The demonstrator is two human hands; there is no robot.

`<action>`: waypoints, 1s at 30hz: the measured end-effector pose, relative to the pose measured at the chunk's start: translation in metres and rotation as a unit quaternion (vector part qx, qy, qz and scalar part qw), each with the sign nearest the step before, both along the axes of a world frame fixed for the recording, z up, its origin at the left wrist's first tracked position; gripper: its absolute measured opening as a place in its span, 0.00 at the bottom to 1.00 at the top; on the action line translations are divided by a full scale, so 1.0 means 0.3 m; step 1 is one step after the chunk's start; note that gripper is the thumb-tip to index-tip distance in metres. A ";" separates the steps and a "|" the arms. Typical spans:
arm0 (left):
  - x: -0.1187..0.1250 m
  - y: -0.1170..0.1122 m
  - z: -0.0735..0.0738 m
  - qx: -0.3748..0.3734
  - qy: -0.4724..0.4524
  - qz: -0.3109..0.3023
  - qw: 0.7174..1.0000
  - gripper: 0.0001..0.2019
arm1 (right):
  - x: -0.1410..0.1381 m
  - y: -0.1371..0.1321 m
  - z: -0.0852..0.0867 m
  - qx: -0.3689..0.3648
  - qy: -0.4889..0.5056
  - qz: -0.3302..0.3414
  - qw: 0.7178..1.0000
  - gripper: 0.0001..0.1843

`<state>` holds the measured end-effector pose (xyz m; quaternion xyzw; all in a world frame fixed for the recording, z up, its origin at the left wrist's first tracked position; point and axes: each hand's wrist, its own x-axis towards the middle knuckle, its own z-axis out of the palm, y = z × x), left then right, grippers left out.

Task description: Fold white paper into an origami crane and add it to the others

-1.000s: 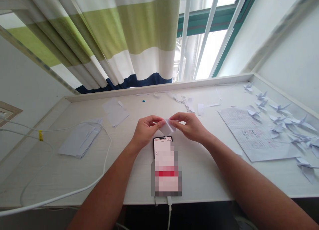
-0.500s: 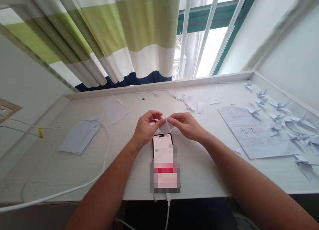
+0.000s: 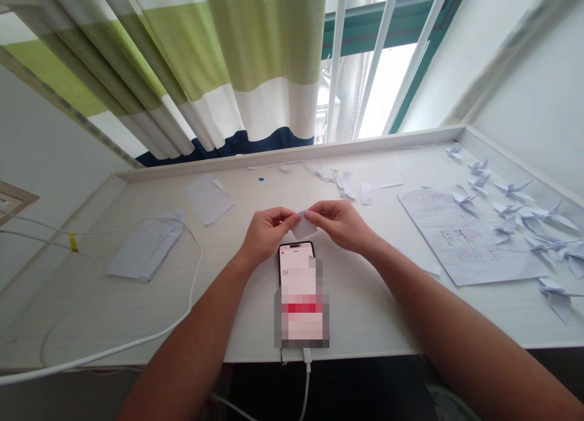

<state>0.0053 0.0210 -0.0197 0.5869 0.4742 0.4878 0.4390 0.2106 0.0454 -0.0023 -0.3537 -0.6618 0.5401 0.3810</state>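
Observation:
A small folded piece of white paper hangs between my two hands, just beyond the top end of the phone. My left hand is closed, pinching the paper's upper left edge between thumb and fingers. On the other side my right hand pinches the upper right edge the same way. The thumbs are close together and the paper's lower part shows below them. Fingertips behind the sheet are partly hidden.
Several folded paper cranes lie at the right, around a written sheet. Paper stacks and a thin sheet are on the left. A white cable loops across the desk. Paper scraps lie near the back edge.
The paper has turned between my fingers, from a pointed, partly opened shape to a flatter squarish face. Both hands still pinch it in nearly the same place.

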 end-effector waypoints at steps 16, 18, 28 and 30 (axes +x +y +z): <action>0.026 -0.031 0.028 -0.158 -0.094 -0.093 0.979 0.23 | -0.017 -0.019 0.019 0.042 0.000 -0.111 0.993 0.14; 0.028 -0.032 0.031 -0.158 -0.100 -0.088 0.978 0.23 | -0.020 -0.018 0.013 0.049 -0.003 -0.124 0.991 0.14; 0.031 -0.034 0.030 -0.142 -0.091 -0.103 0.980 0.21 | -0.034 -0.017 -0.009 0.003 0.038 -0.113 0.993 0.19; 0.033 -0.033 0.032 -0.145 -0.101 -0.106 0.978 0.22 | -0.035 -0.018 -0.011 0.005 0.036 -0.108 0.994 0.20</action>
